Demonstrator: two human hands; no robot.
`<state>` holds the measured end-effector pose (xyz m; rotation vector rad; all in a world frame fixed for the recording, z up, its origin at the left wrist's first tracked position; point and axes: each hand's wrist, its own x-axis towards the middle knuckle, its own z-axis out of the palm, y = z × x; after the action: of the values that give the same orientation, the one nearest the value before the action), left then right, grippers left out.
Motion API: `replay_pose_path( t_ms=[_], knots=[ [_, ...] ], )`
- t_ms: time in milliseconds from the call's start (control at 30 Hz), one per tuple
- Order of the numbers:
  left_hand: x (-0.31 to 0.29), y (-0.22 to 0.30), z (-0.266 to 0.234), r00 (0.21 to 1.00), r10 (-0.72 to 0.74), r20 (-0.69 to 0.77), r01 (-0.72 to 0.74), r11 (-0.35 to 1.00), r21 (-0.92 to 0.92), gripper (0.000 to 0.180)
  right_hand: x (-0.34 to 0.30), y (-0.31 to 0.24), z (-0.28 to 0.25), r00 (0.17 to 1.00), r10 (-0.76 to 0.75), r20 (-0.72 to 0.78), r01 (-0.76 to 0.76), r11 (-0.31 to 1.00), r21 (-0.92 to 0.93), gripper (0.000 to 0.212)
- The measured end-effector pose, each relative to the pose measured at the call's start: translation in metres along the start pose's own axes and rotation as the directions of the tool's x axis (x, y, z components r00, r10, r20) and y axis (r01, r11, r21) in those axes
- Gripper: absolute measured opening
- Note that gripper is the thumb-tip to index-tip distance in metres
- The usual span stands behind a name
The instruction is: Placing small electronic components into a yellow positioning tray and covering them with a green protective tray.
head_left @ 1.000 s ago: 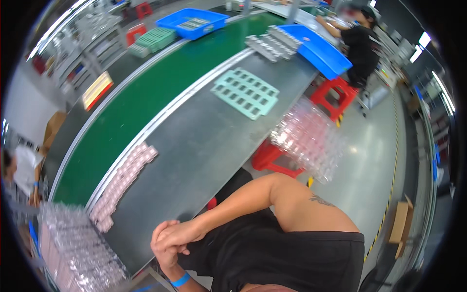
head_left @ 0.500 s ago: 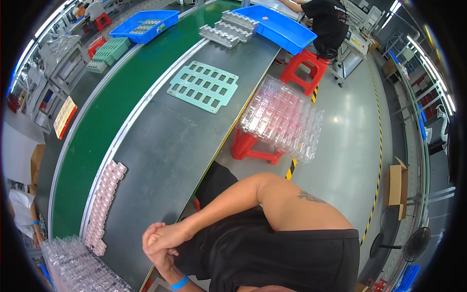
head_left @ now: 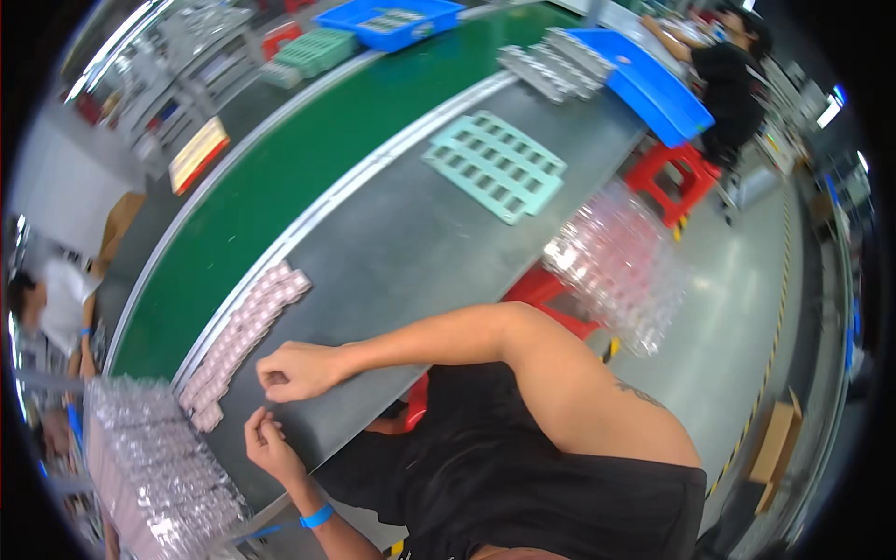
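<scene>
The smooth dark-grey surface (head_left: 373, 271) has a tall stack of crinkly, glossy clear-plastic trays (head_left: 159, 467) at its lower-left end. Farther off lies a flat mint-green plate with rows of rectangular cutouts (head_left: 495, 166). A narrow pale-pink strip of blocky cells (head_left: 241, 347) lies just left of both hands, untouched. This looks like a pause between handlings; grasping the strip would call for spread fingers. The right hand (head_left: 301, 371) curls its fingers inward, whether around anything I cannot tell; the left hand (head_left: 273, 450) has fingers loosely half-bent, holding nothing visible.

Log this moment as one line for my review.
left hand: curled, nothing visibly held | right hand: curled, nothing visibly held | nearby: pink tray on bench | farther along bench: green tray
</scene>
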<state>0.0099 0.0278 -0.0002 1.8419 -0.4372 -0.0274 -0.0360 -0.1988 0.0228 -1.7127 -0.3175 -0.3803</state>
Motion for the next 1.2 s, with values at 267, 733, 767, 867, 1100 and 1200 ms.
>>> replay_pose_path(
  t_ms=[267,733,767,867,1100,1200],
  knots=[
    [-0.006,0.01,0.004,0.99,0.142,0.016,-0.142,0.986,0.084,0.016,-0.003,0.0,0.01,0.982,0.011,0.187,-0.008,1.0,-0.02,0.016],
    [-0.007,0.014,0.017,0.997,0.074,-0.018,-0.075,0.997,-0.029,0.012,-0.008,0.004,0.005,0.965,-0.039,0.258,0.064,0.994,-0.086,0.013],
    [-0.007,0.014,0.017,0.997,0.072,-0.023,-0.073,0.997,-0.029,0.012,-0.008,0.004,0.005,0.967,-0.039,0.253,0.064,0.994,-0.09,0.013],
    [-0.007,0.013,0.014,0.997,0.079,-0.013,-0.08,0.996,-0.025,0.012,-0.008,0.005,0.007,0.969,-0.039,0.246,0.061,0.995,-0.082,0.013],
    [-0.008,0.012,0.009,0.995,0.06,0.074,-0.061,0.998,0.008,0.012,-0.007,0.004,0.006,0.965,-0.038,0.258,0.062,0.994,-0.087,0.012],
    [-0.006,0.016,0.011,0.994,0.067,0.081,-0.068,0.998,0.012,0.011,-0.007,0.003,0.006,0.962,-0.017,0.271,0.044,0.995,-0.094,0.012]
  ],
)
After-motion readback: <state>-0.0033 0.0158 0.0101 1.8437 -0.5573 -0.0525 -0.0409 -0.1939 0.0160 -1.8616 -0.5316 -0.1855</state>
